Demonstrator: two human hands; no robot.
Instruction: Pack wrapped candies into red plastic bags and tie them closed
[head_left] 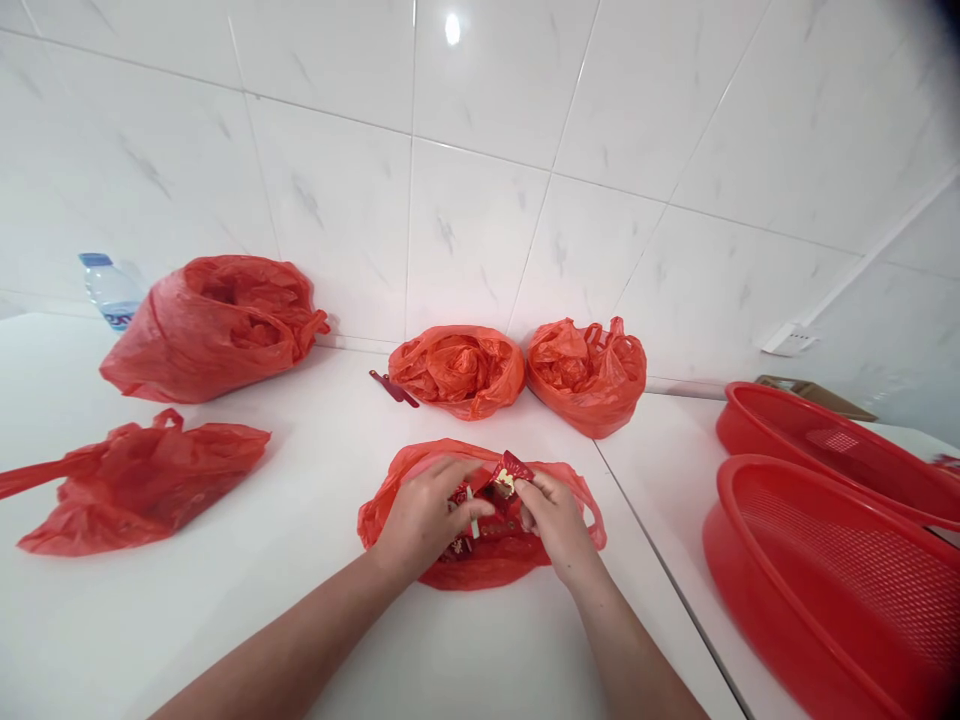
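An opened red plastic bag lies on the white table, with red items bearing gold marks inside it. My right hand pinches a small red-and-gold packet above the bag's mouth. My left hand reaches over the left side of the same bag, its fingers curled and its thumb pointing right. Beside that thumb shows a red patterned piece with a white edge; what the left fingers grip is partly hidden.
Red bags stand along the tiled wall: a large one, a middle one and a right one. Another bag lies left. Dark red strips, a water bottle and red plastic baskets are around.
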